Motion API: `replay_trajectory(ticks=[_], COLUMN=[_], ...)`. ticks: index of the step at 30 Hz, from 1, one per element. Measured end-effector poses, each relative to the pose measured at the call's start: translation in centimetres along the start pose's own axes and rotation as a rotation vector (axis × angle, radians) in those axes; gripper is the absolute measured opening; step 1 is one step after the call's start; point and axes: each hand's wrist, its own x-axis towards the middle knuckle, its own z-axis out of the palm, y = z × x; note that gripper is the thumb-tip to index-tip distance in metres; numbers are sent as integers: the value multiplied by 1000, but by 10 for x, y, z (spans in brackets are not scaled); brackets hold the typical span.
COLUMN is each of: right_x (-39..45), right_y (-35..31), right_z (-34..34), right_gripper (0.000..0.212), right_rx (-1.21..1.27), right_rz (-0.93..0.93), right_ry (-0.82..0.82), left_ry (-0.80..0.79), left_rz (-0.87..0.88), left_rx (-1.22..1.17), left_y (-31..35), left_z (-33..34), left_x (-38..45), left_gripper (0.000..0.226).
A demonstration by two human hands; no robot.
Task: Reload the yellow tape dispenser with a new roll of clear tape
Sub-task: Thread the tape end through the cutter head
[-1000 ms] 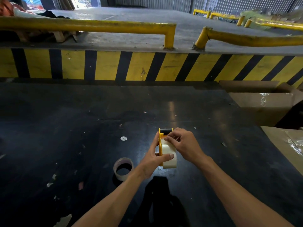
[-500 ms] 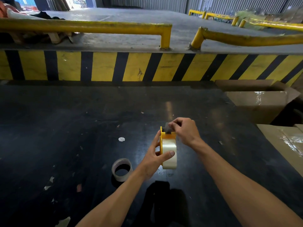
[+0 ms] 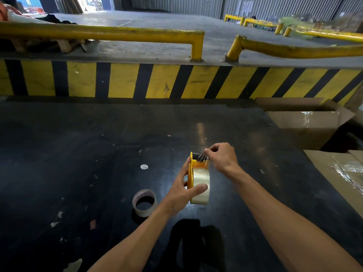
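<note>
A person holds the yellow tape dispenser [image 3: 190, 173] upright just above the black table [image 3: 98, 154], roughly at centre. The left hand [image 3: 181, 190] grips its body from the left side, thumb pressed on the roll of clear tape [image 3: 200, 185] mounted in it. The right hand [image 3: 221, 157], just beyond the roll, pinches the tape's free end [image 3: 203, 157] at the dispenser's far, upper tip. A nearly spent roll [image 3: 144, 202] lies flat on the table, near the left wrist. Cardboard boxes [image 3: 306, 124] stand at the table's right edge.
</note>
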Motion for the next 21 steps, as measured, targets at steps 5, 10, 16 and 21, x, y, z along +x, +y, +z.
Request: replay_trajectory(ticks=[5,10,16,21], right_x=[-1,-1,-2,-6], right_y=[0,-6,-8,-10], right_z=[-1,-6,-11,-10], right_gripper=[22,18,16,12], right_rx=[-15,-2,77,228], right_rz=[10,-73,-152,-172], right_ry=[19,-28,-97,-141], left_ry=[-4,-77,-94,-118], left_rz=[25,15,16,32], left_rx=[6,60,31,41], left_y=[5,11,17,21], left_z=[1,2,5,5], left_x=[-4,-11,-18,-21], left_gripper=[99,99,99,100])
